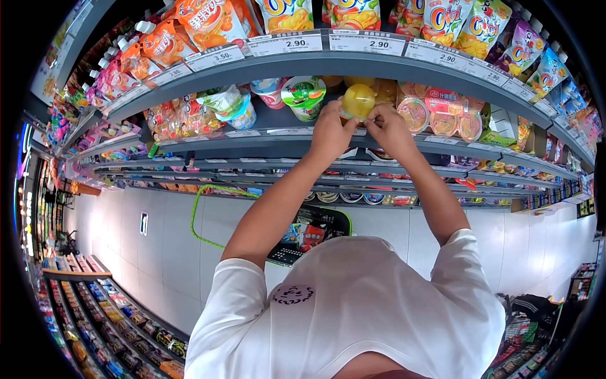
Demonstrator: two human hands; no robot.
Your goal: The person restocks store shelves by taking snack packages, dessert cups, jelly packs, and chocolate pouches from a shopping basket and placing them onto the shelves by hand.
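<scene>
A round yellow jelly cup (358,100) with a shiny, clear surface is at the front of the second shelf. My left hand (331,131) has its fingers closed against the cup's left side. From the lower right, my right hand (389,128) pinches the same cup. More yellow cups, partly hidden, are behind it. Left of my left hand is a green-and-white cup (303,98). Beside my right hand are pink-lidded jelly cups (413,115) in clear packs.
Above is a shelf edge with price tags (287,44) and several pouches (353,14). A black basket (338,221) with a green handle (193,215) and packets inside is below my arms. Other stocked shelves (110,309) are at lower left.
</scene>
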